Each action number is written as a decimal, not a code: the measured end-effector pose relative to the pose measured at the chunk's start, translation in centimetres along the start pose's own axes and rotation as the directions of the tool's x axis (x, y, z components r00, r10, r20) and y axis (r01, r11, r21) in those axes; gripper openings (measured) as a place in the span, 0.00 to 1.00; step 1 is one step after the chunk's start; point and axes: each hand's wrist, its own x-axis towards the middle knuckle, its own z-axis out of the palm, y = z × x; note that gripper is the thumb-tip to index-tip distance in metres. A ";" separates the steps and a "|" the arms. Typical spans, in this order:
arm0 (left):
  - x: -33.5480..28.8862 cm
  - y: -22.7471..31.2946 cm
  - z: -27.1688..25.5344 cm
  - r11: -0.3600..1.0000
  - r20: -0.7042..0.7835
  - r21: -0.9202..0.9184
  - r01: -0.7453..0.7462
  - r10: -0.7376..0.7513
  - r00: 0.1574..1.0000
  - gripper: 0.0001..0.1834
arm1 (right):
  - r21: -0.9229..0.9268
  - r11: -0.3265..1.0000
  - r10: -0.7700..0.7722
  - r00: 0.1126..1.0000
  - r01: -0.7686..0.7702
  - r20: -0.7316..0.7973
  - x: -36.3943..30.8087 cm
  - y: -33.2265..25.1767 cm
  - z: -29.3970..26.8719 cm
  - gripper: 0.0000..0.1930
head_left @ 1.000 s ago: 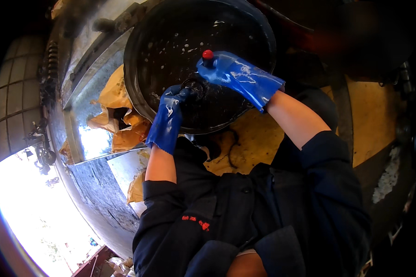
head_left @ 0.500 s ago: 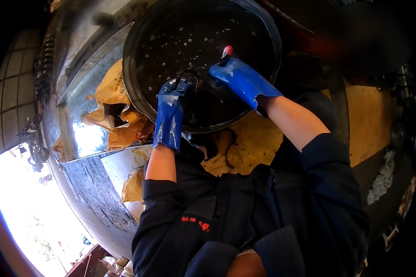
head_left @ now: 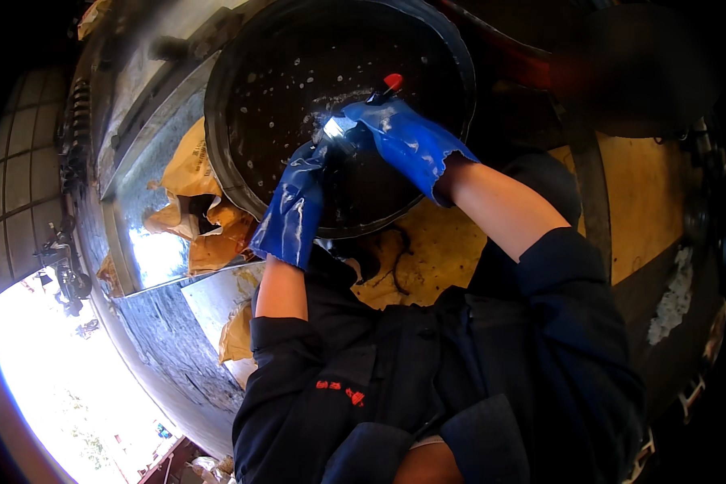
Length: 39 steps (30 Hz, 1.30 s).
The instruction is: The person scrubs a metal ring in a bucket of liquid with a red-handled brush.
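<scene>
Right hand (head_left: 403,137) inside black pan (head_left: 250,73) over steel sink (head_left: 129,202)

A large round black pan (head_left: 298,105) sits tilted at twelve o'clock, its dark inside wet and flecked with pale foam spots. At its centre, a small tool with a red tip (head_left: 392,82) pokes up toward one o'clock, against the pan's wet surface.
</scene>
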 end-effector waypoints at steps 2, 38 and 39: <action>0.6 0.4 -0.3 0.932 -0.089 -0.318 0.173 -0.211 0.973 0.18 | -0.030 0.998 0.054 0.995 -0.052 0.088 0.0 -0.8 0.2 0.20; 1.6 -1.5 -2.6 0.936 -0.188 -0.344 0.073 -0.145 0.971 0.09 | -0.245 0.961 0.124 0.991 -0.130 -0.040 4.1 1.1 -0.2 0.19; 1.5 -1.6 -2.3 0.946 -0.175 -0.320 0.046 -0.106 0.979 0.10 | -0.237 0.969 0.065 0.998 -0.065 -0.008 3.6 0.7 -0.4 0.18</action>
